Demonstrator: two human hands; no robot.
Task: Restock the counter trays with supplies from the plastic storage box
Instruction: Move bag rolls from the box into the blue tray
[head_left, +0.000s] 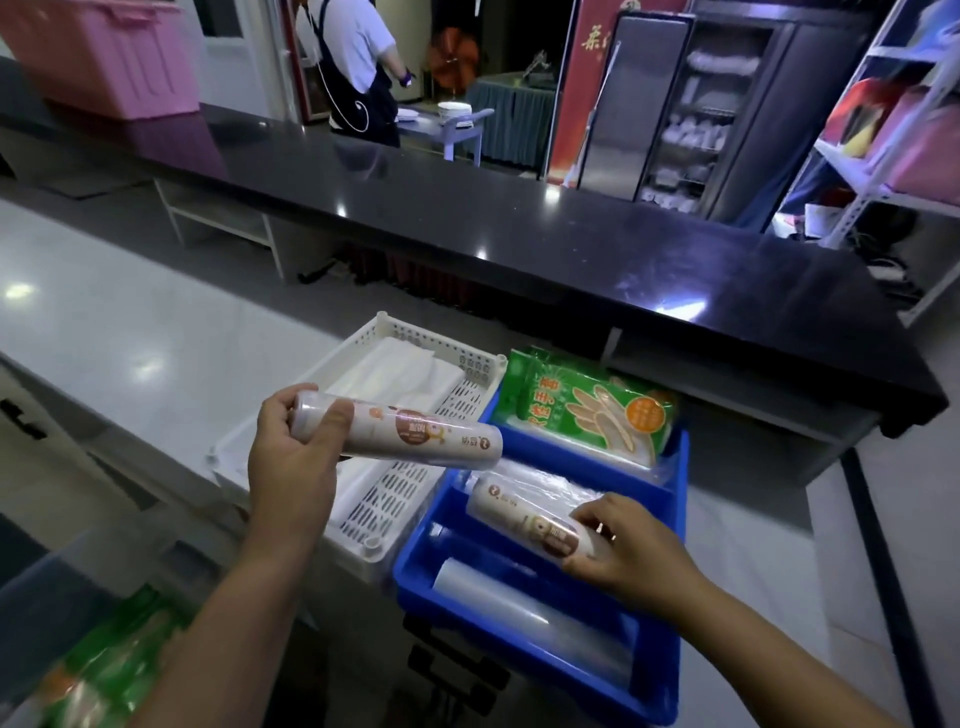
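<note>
Right hand (623, 545) pinches end of wrapped roll (519, 522), low in blue tray (670, 675), middle section. Left hand (291, 462) grips second roll (410, 434) by one end, above white tray (415, 332). Rolls likely light, stiff, with slippery film; grasp round barrel. Green glove packs (587, 405) in far section.

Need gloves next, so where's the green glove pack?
Head view, right of centre: the glove pack lies in the blue tray's far compartment, beside the white basket.
</note>
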